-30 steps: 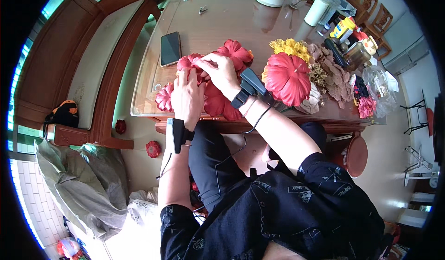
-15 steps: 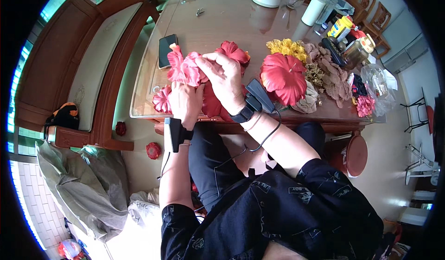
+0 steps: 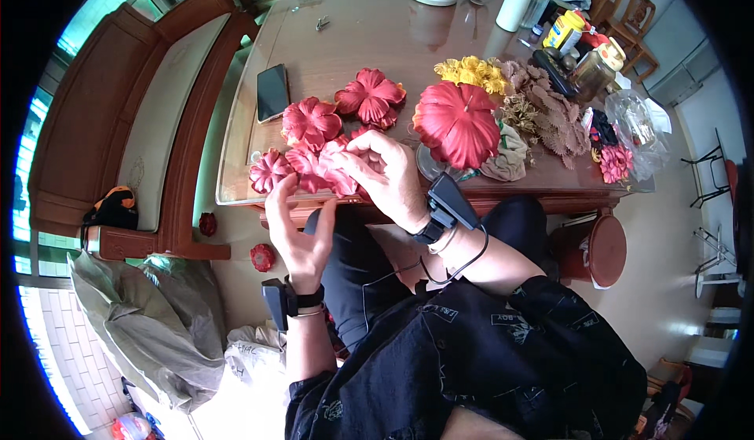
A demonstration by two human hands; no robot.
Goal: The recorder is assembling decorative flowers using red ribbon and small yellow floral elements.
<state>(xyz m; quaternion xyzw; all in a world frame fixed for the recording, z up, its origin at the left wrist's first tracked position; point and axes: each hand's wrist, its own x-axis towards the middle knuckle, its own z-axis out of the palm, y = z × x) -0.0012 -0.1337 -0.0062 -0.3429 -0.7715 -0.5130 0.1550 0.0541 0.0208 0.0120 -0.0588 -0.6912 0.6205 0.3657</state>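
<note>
Dark letters on white sack (image 3: 263, 368), nearer me than my left hand (image 3: 298, 226) (only partly legible). Pale lettering on my black shirt (image 3: 483, 354), below my right hand (image 3: 390, 179). Print on yellow bottle (image 3: 564, 32), beyond: too small to read.

The left hand (image 3: 298, 236) spreads thumb from fingers, while the right hand (image 3: 392, 178) curls its fingers inward.
</note>
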